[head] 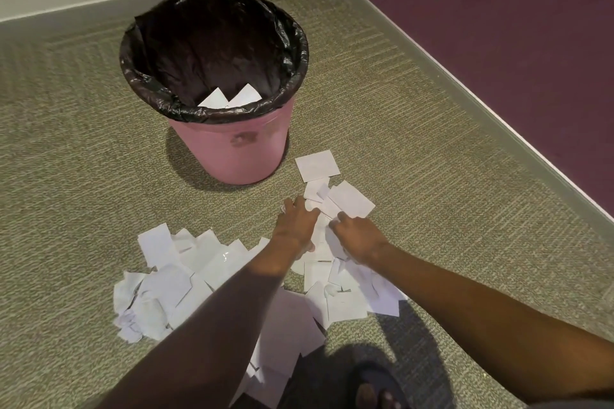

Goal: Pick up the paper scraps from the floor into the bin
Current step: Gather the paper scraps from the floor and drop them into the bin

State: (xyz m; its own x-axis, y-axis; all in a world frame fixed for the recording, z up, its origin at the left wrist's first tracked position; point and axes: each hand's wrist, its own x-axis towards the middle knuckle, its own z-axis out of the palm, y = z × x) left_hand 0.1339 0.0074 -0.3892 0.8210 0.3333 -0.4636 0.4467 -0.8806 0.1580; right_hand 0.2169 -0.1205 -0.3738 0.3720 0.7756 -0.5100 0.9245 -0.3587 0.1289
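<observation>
Head view looks down at a ribbed green carpet floor (83, 209). On it stands a pink plastic bin with a black bag liner (232, 149), and a few white bits lie inside. Near it spreads a big heap of white paper scraps (186, 269). Left hand (295, 226) and right hand (357, 237) curl down on the heap, gathering. Best to push the hands together and scoop a big bunch. Arms hide some scraps, and I cannot tell what the fingers pinch.
</observation>
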